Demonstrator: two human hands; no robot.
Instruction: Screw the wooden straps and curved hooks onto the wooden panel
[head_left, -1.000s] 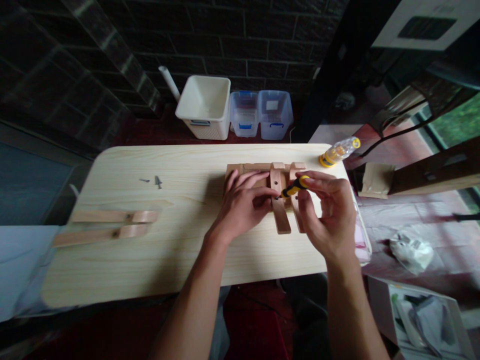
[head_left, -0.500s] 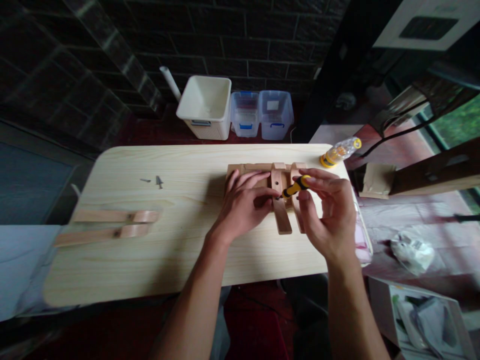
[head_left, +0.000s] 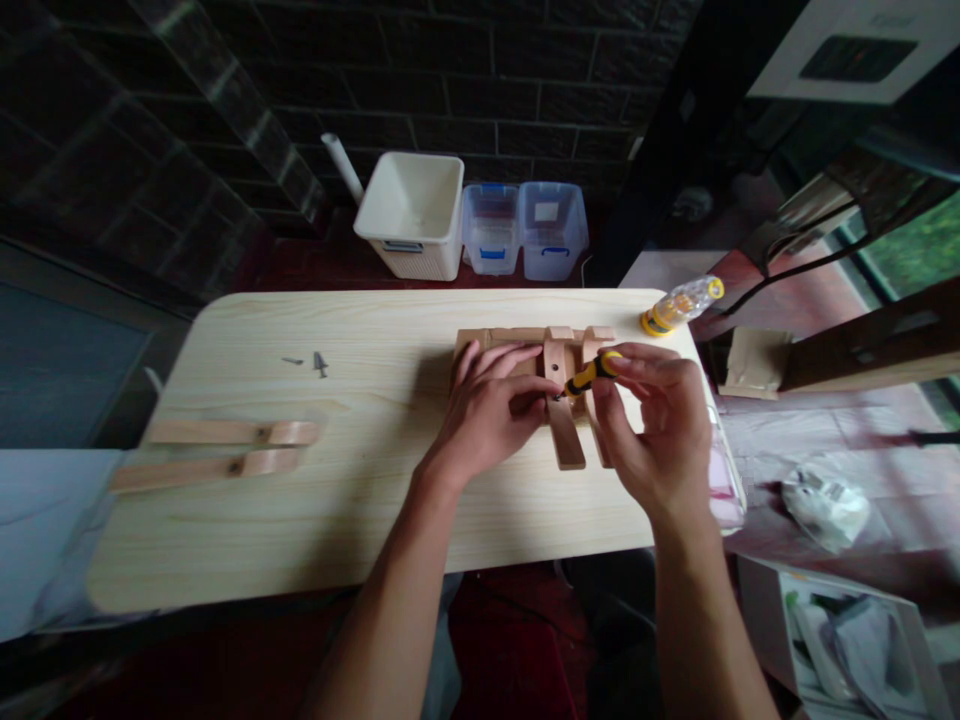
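My right hand (head_left: 660, 420) grips a yellow and black screwdriver (head_left: 589, 375) between thumb and fingers. Its tip slants down to a screw hole in a curved wooden piece (head_left: 567, 445). That piece and a similar one beside it lie across a wooden frame (head_left: 472, 345) on the table. My left hand (head_left: 495, 405) holds the frame from the left, fingers spread over it. Its index fingertip and thumb meet the curved piece close to the screwdriver tip. The screw itself is mostly hidden.
Several dark screws (head_left: 320, 364) lie on the left of the table (head_left: 360, 530), above two loose curved wooden pieces (head_left: 232, 432). A clear bottle with yellow ends (head_left: 679, 307) stands at the far right corner. Behind the table are a white bin (head_left: 412, 210) and two clear boxes (head_left: 553, 230).
Both hands keep nearly the same places, with the screwdriver still at the same hole. The fingers of my right hand have shifted slightly around the handle.
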